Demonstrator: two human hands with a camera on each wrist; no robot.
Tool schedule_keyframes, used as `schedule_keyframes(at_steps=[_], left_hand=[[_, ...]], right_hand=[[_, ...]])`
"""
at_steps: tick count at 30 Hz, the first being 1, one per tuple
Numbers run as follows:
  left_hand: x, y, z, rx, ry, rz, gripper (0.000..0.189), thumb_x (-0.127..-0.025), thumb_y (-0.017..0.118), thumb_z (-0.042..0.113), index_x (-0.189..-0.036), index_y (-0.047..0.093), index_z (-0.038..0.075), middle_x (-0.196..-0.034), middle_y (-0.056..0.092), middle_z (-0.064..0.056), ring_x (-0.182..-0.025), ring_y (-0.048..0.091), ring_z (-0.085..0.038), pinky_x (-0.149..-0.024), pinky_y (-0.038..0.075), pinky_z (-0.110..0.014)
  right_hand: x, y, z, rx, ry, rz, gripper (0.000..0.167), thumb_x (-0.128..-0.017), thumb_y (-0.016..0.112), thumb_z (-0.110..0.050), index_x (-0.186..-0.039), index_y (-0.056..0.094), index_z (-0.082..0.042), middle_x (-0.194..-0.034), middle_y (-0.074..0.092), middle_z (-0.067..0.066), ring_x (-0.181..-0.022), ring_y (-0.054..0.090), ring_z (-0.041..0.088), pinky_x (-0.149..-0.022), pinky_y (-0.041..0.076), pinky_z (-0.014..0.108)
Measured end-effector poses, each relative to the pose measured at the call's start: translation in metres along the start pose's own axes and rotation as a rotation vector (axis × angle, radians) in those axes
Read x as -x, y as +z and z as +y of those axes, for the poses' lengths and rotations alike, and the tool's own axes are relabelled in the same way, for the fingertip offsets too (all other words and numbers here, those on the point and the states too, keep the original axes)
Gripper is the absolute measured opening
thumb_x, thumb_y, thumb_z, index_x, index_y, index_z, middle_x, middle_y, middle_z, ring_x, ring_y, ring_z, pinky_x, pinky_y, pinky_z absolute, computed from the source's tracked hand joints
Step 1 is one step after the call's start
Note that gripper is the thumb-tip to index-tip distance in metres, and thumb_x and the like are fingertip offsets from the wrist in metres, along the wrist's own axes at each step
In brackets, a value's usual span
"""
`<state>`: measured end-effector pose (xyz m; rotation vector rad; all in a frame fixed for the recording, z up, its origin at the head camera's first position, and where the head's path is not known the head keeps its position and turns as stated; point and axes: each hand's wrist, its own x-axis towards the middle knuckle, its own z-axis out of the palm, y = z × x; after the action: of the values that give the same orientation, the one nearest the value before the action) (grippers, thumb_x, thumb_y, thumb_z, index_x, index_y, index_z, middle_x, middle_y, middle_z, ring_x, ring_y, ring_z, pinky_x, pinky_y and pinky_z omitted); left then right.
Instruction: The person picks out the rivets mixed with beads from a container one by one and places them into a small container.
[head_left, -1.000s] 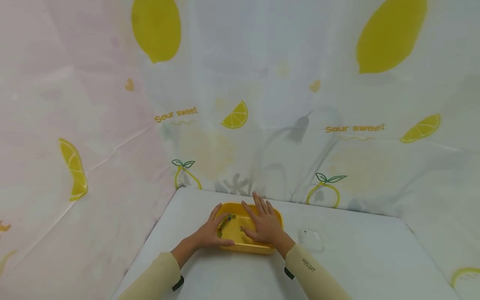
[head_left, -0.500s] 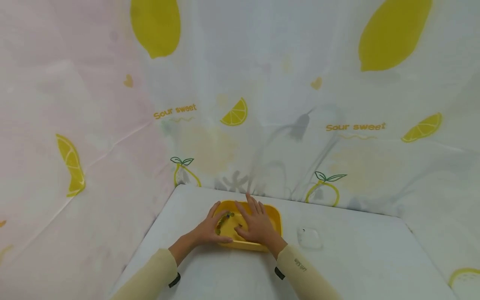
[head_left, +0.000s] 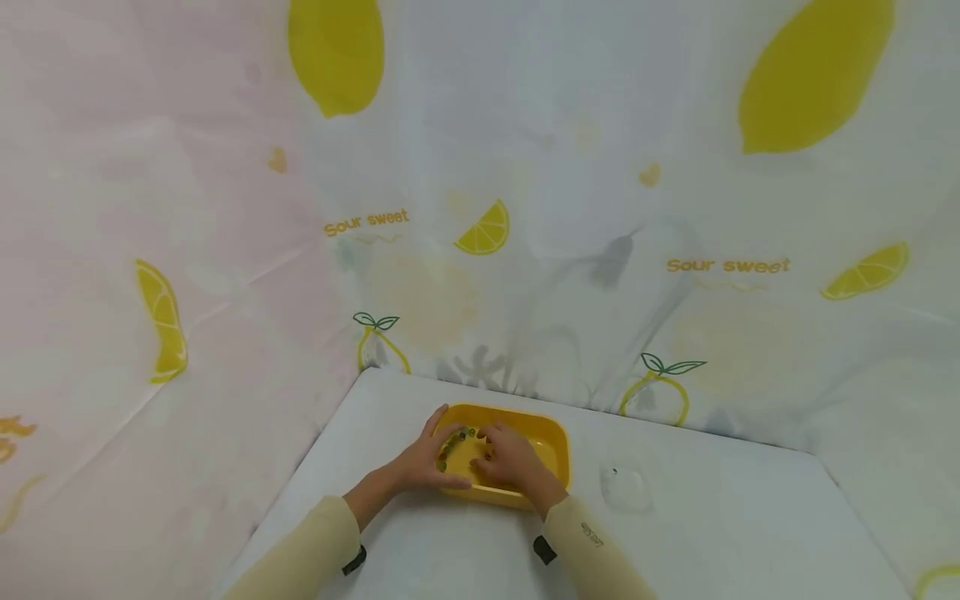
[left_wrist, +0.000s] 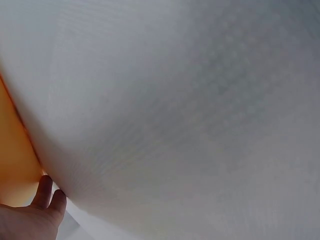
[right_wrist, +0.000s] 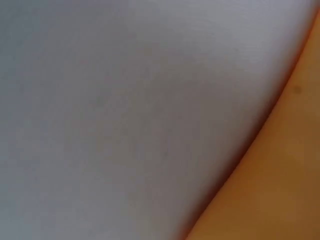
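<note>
A yellow tray (head_left: 510,500) with rounded corners sits on the white table. Around its left end, my left hand (head_left: 420,463) holds the rim, thumb along the front side and fingers over the left edge. Several small, round, multicoloured beads (head_left: 447,451) lie in a curved line inside, close to those fingers; whether they are strung is too small to tell. Inside the tray, my right hand (head_left: 516,460) reaches down with bent fingers. A small dark piece (head_left: 488,455) shows between its thumb and fingers; whether it is pinched is unclear. The right wrist view shows no fingers.
To the right of the tray, a clear, flat, rounded-square piece (head_left: 626,487) lies on the white table (head_left: 720,517). A lemon-printed cloth (head_left: 540,208) hangs behind the table and along its left side.
My right hand has gone from spread fingers to bent ones over the small dark piece and shifted slightly left over the tray. My left hand keeps its place on the tray's rim.
</note>
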<state>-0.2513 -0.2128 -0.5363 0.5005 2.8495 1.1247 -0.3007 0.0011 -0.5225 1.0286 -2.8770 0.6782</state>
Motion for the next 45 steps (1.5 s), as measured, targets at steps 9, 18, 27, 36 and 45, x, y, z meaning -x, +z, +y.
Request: schedule_keyframes(at_steps=[9, 18, 27, 36, 45], left_hand=[[-0.005, -0.001, 0.007, -0.021, -0.019, -0.007, 0.1, -0.071, 0.077, 0.066, -0.151, 0.038, 0.02, -0.167, -0.003, -0.011, -0.143, 0.032, -0.043, -0.107, 0.04, -0.061], [-0.005, 0.001, 0.001, -0.02, -0.043, -0.008, 0.101, -0.069, 0.078, 0.066, -0.151, 0.038, 0.02, -0.166, -0.003, -0.012, -0.145, 0.03, -0.044, -0.108, 0.038, -0.062], [-0.003, 0.0, 0.005, -0.01, -0.048, -0.011, 0.1, -0.07, 0.079, 0.064, -0.15, 0.039, 0.018, -0.166, -0.003, -0.014, -0.144, 0.03, -0.044, -0.109, 0.037, -0.062], [-0.002, -0.001, 0.007, -0.011, -0.043, -0.008, 0.102, -0.07, 0.078, 0.065, -0.151, 0.039, 0.018, -0.166, -0.004, -0.013, -0.144, 0.03, -0.045, -0.107, 0.038, -0.064], [-0.003, -0.001, 0.007, 0.008, -0.054, -0.019, 0.102, -0.07, 0.078, 0.065, -0.151, 0.038, 0.019, -0.167, -0.005, -0.012, -0.145, 0.029, -0.045, -0.108, 0.036, -0.064]], right_hand=[[-0.003, 0.003, 0.018, -0.308, 0.223, 0.008, 0.024, -0.084, 0.079, -0.018, -0.1, 0.069, -0.003, -0.095, 0.067, 0.008, -0.086, 0.061, 0.02, -0.08, 0.053, 0.039], [-0.004, 0.003, 0.023, -0.408, 0.209, 0.008, 0.006, -0.085, 0.074, -0.003, -0.09, 0.074, 0.0, -0.085, 0.071, 0.008, -0.075, 0.06, 0.013, -0.07, 0.053, 0.029], [-0.005, 0.006, 0.022, -0.377, 0.233, 0.002, 0.005, -0.086, 0.07, -0.001, -0.086, 0.074, -0.002, -0.082, 0.07, 0.006, -0.071, 0.056, 0.012, -0.066, 0.05, 0.026], [-0.005, 0.005, 0.018, -0.345, 0.262, 0.01, 0.007, -0.087, 0.07, -0.003, -0.083, 0.075, -0.006, -0.081, 0.069, 0.004, -0.072, 0.056, 0.012, -0.069, 0.051, 0.029], [-0.004, 0.004, 0.016, -0.343, 0.277, 0.031, 0.005, -0.088, 0.073, -0.008, -0.085, 0.074, -0.004, -0.084, 0.07, 0.005, -0.076, 0.059, 0.014, -0.074, 0.053, 0.033]])
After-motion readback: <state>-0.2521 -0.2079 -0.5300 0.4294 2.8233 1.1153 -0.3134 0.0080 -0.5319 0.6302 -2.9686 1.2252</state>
